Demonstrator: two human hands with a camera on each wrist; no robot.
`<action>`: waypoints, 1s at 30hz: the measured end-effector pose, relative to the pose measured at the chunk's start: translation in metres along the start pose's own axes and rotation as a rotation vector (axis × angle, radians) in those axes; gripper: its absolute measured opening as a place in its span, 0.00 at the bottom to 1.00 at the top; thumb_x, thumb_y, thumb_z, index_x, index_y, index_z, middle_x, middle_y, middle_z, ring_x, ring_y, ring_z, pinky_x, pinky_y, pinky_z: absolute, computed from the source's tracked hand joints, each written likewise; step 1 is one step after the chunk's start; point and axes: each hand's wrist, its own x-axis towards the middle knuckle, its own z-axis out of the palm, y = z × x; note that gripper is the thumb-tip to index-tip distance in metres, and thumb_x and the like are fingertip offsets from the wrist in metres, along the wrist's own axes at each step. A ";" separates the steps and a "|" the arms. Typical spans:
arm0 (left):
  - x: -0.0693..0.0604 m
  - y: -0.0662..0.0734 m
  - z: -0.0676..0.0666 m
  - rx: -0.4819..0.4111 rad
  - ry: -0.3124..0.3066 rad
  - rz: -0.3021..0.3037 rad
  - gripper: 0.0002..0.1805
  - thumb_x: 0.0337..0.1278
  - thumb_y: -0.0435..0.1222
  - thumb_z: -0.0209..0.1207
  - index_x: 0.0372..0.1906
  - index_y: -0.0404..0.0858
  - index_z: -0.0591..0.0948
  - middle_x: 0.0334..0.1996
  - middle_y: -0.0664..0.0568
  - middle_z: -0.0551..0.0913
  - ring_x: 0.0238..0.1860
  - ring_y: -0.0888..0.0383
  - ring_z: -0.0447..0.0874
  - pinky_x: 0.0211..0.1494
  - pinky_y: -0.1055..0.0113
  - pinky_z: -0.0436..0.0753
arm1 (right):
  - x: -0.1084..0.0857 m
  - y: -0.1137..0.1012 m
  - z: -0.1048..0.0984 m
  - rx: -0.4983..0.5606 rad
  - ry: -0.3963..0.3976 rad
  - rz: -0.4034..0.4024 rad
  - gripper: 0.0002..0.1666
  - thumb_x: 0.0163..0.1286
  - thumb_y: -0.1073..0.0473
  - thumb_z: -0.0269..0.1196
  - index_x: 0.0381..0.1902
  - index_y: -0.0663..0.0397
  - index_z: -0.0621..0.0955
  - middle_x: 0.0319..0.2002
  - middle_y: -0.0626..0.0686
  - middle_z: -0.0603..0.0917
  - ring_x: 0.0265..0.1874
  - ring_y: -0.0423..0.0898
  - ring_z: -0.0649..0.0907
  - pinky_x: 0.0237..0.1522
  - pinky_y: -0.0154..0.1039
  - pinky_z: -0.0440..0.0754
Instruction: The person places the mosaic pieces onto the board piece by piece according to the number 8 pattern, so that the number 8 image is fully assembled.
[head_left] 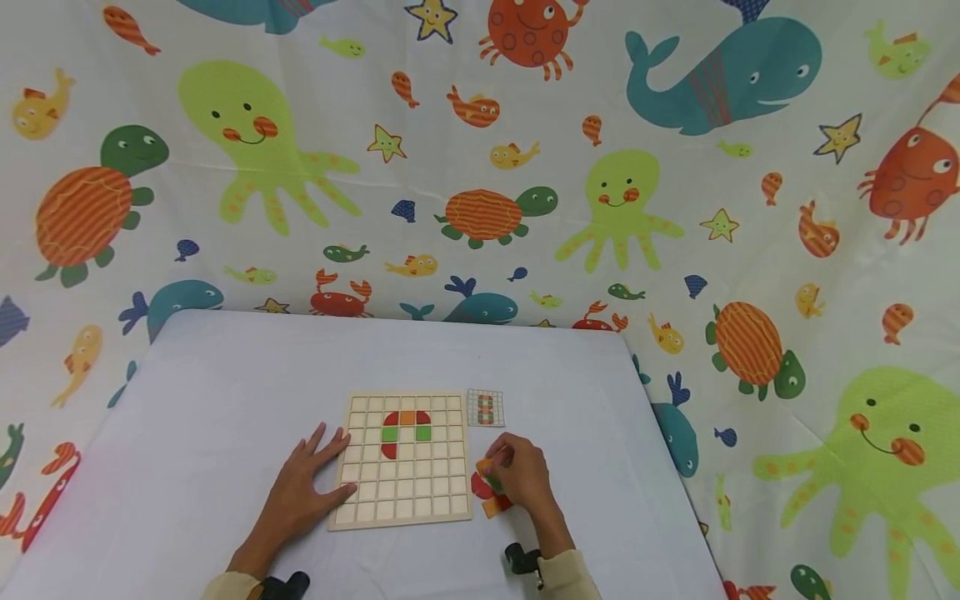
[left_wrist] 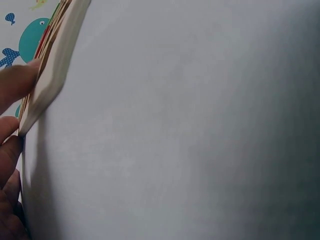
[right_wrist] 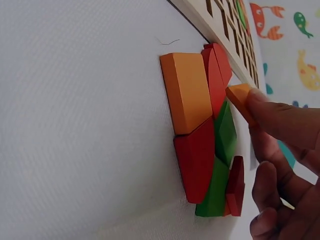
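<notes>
A wooden grid board (head_left: 418, 493) lies on the white table. In its upper part sit red rounded pieces, an orange square (head_left: 407, 417) and two green squares (head_left: 423, 433). My left hand (head_left: 303, 487) rests by the board's left side, spread, with thumb and fingers touching its edge. To the right of the board, my right hand (head_left: 522, 471) pinches an orange block (right_wrist: 241, 100) between thumb and fingers. Below it lies a loose cluster of pieces: an orange block (right_wrist: 187, 92), a red rounded block (right_wrist: 196, 162) and green blocks (right_wrist: 226, 132).
A small pattern card (head_left: 486, 408) lies at the board's upper right corner. The white table (head_left: 247, 375) ends at a back edge in front of a cloth (head_left: 525, 275) printed with sea animals. A dark wrist device (head_left: 521, 559) sits near the right sleeve.
</notes>
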 end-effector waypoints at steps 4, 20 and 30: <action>0.000 0.000 0.000 0.000 -0.003 -0.003 0.46 0.52 0.53 0.76 0.76 0.41 0.76 0.78 0.35 0.70 0.80 0.29 0.63 0.92 0.59 0.43 | 0.002 0.000 0.001 0.059 0.011 0.014 0.13 0.61 0.66 0.77 0.34 0.46 0.84 0.26 0.45 0.82 0.28 0.42 0.77 0.27 0.31 0.77; 0.000 0.000 -0.001 -0.012 -0.016 -0.019 0.47 0.52 0.53 0.76 0.76 0.41 0.75 0.79 0.34 0.69 0.80 0.28 0.61 0.91 0.47 0.48 | 0.013 -0.026 0.024 0.239 0.035 0.023 0.11 0.62 0.60 0.79 0.36 0.46 0.85 0.30 0.46 0.83 0.29 0.43 0.77 0.26 0.29 0.74; 0.000 0.001 -0.002 -0.015 -0.015 -0.024 0.47 0.51 0.53 0.76 0.76 0.40 0.75 0.78 0.33 0.69 0.80 0.28 0.61 0.91 0.46 0.48 | 0.020 -0.045 0.049 0.253 0.025 -0.076 0.12 0.61 0.59 0.80 0.35 0.44 0.86 0.28 0.44 0.83 0.26 0.37 0.75 0.26 0.29 0.72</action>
